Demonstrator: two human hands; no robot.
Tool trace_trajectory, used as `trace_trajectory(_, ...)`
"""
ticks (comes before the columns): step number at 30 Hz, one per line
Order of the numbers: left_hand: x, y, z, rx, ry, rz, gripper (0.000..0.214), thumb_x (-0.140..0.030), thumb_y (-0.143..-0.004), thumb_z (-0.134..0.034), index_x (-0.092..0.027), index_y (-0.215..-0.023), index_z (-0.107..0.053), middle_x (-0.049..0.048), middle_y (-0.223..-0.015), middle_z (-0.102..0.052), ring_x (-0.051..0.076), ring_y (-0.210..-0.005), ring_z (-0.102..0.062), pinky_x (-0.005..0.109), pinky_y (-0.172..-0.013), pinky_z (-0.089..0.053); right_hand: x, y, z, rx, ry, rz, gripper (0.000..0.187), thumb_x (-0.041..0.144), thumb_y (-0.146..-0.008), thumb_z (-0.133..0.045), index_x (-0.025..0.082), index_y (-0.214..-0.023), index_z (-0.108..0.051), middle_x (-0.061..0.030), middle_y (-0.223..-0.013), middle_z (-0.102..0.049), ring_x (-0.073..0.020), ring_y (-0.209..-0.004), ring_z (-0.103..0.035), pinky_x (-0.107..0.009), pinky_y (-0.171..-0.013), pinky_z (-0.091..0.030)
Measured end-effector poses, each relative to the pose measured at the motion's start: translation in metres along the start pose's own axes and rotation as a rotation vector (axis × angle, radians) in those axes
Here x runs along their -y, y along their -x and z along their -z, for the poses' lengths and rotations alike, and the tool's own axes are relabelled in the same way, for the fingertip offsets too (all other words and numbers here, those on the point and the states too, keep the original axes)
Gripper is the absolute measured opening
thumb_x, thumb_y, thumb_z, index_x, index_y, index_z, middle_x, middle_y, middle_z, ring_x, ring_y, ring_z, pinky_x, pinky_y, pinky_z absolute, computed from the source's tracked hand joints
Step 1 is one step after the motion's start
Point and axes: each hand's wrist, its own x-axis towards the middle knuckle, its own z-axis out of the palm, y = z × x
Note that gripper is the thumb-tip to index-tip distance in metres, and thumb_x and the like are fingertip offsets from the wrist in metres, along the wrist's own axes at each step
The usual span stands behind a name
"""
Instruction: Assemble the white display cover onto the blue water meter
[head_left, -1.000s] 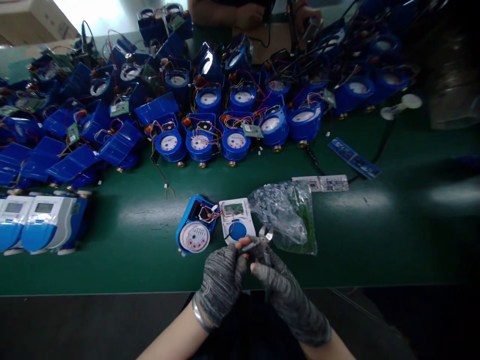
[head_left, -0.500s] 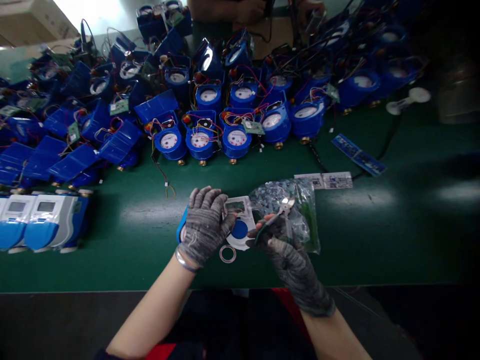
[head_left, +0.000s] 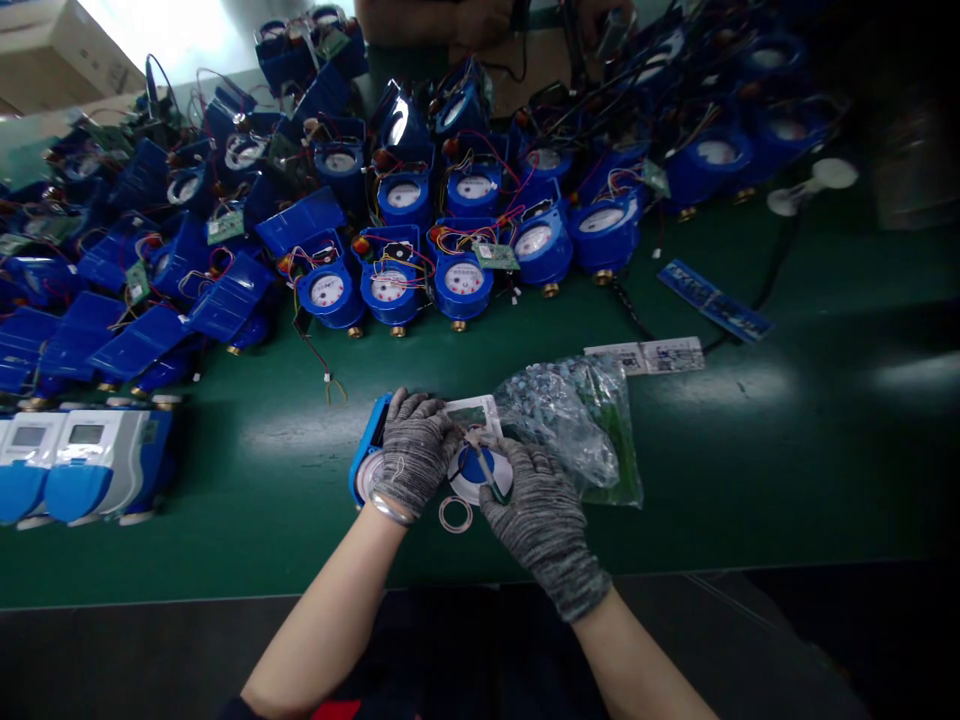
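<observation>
Both my hands wear grey knit gloves. My left hand (head_left: 412,455) lies curled over an open blue water meter (head_left: 365,462) on the green table, holding it down. My right hand (head_left: 534,500) is closed on small cutting pliers (head_left: 487,468) whose tip points at the white cover with a blue disc (head_left: 474,450) beside the meter. A small clear ring (head_left: 455,514) lies on the table just in front of the cover.
A clear plastic bag of small parts (head_left: 574,425) lies right of my hands. Several open blue meters with wires (head_left: 390,285) crowd the back of the green table (head_left: 750,470). Closed white-and-blue meters (head_left: 82,460) sit at left. Label strips (head_left: 649,355) lie behind the bag. Another person's hands (head_left: 480,20) work at the far edge.
My hands went forward from the table's edge onto the meter. The left hand settled over the blue body; the right swung the pliers from the bag down onto the white cover. A ring now lies there.
</observation>
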Motion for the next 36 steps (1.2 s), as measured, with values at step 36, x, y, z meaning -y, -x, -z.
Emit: trace_trajectory(36,0.007,0.013,-0.018,-0.251,-0.032,0.056,0.012,-0.031,-0.087,-0.063,-0.028,-0.089,-0.074,-0.0028,-0.13,-0.061,0.03,-0.136,-0.038,0.056,-0.122,-0.017,0.02,-0.002,-0.011,-0.005,0.185,0.028,0.049,0.038,-0.083,-0.06,0.019,-0.128,-0.059,-0.0151,-0.105,-0.064,-0.0252,-0.089,-0.059,-0.035,-0.077,-0.049)
